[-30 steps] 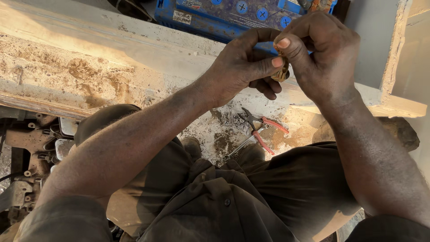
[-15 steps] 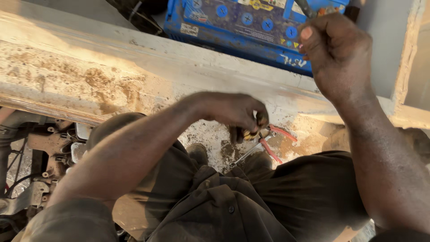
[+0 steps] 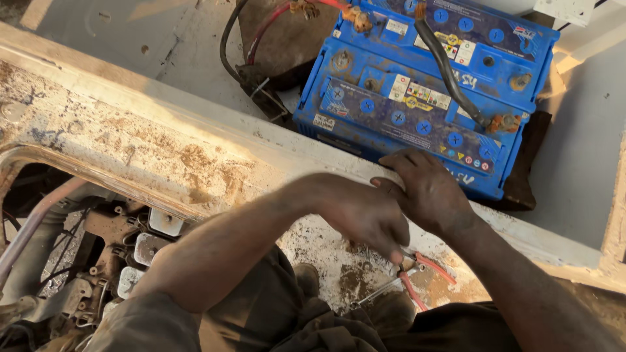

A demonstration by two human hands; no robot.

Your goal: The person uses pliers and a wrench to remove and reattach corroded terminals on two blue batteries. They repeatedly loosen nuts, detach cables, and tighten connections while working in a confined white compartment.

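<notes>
Seen from the head camera, two blue batteries (image 3: 424, 98) sit side by side beyond a dusty pale ledge (image 3: 130, 140), with one thick black cable (image 3: 447, 68) lying across them. The left hand (image 3: 362, 215) is curled shut around one pair of red-handled pliers (image 3: 407, 277), which rest low on the ledge close to the person's lap. The right hand (image 3: 430, 192) lies with fingers spread loose and holding nothing, fingertips touching the near battery's front edge.

- A vehicle repair spot, seemingly outdoors in sunlight.
- Two blue car batteries (image 3: 427, 98) with cables sit on a dusty, rust-stained metal body panel (image 3: 130, 137).
- Greasy engine parts (image 3: 104, 261) show below.
</notes>
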